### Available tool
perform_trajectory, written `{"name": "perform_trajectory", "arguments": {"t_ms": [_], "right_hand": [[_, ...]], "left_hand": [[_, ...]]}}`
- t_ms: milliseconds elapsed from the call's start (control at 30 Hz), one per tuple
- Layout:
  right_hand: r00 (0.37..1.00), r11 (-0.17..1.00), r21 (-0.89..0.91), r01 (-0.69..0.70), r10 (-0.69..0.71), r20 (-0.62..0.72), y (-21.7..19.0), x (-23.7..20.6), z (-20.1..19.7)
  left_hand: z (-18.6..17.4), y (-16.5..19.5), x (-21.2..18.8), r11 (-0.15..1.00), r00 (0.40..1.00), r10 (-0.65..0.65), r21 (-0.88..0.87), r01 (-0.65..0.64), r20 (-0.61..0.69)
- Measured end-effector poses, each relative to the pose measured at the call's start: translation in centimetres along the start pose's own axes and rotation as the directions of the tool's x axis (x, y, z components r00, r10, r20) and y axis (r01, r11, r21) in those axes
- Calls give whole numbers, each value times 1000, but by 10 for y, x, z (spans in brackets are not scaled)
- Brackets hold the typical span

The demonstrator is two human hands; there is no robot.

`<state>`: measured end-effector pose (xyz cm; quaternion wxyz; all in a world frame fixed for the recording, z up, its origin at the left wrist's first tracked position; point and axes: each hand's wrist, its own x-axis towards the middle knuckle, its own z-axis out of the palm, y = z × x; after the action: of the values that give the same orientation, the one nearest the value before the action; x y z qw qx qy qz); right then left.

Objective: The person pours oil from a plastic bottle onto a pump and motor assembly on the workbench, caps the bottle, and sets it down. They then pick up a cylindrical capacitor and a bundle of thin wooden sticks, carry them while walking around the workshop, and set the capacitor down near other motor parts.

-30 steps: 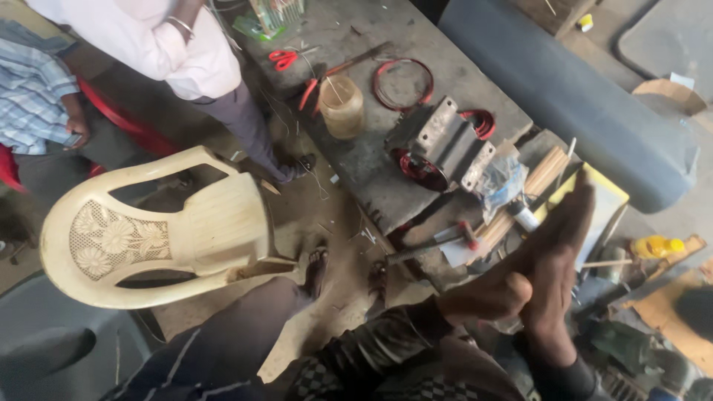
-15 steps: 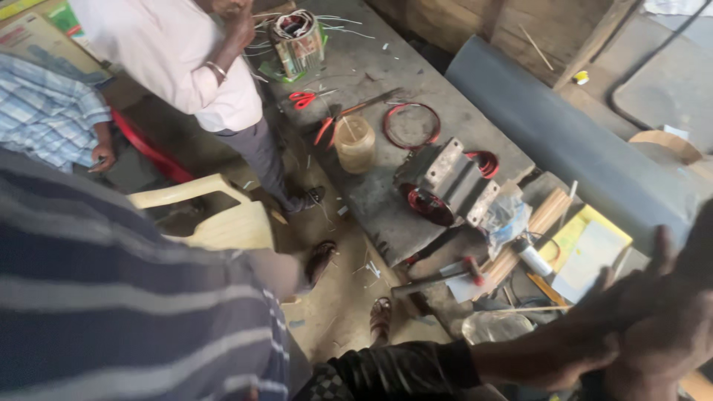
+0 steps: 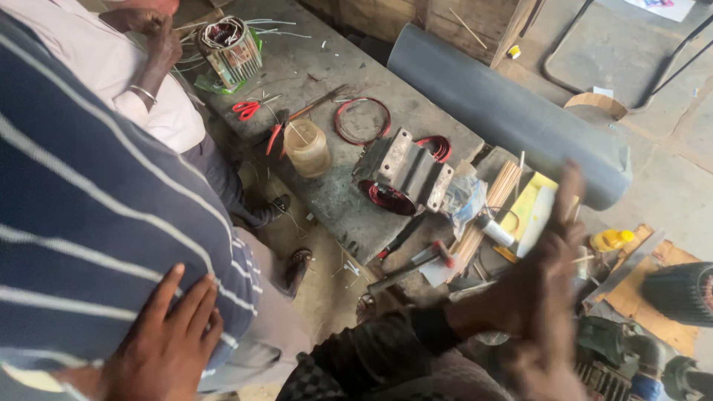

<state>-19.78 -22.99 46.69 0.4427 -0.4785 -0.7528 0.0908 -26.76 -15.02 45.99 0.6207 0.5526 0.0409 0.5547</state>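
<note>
Our left hand (image 3: 167, 345) lies flat, fingers spread, pressed on a co-worker's striped shirt (image 3: 96, 208), seemingly to steady against them. Our right hand (image 3: 546, 282) hangs open and motion-blurred, holding nothing, above the bundle of thin sticks (image 3: 486, 215) and hammer (image 3: 408, 267) just beside the wound transformer core (image 3: 405, 171) on the bench (image 3: 334, 200).

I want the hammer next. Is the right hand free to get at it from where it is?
Probably yes. The right hand is open, blurred and holds nothing, raised just right of the hammer, which lies on top of the clutter at the bench's near end with nothing over it.
</note>
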Motion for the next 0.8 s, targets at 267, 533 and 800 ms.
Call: {"name": "perform_trajectory", "arguments": {"t_ms": [267,533,800], "right_hand": [[894,904,391,-171,310,-325,18,25,-46],[977,975,175,-139,164,-137,17,-6,-12],[971,957,245,-154,192,-141,7,12,-11]], "left_hand": [[32,-23,-30,983,973,-96,175,59,212],[12,2,1,988,985,6,154,-33,173],[26,46,27,640,937,24,715,-281,348]]}}
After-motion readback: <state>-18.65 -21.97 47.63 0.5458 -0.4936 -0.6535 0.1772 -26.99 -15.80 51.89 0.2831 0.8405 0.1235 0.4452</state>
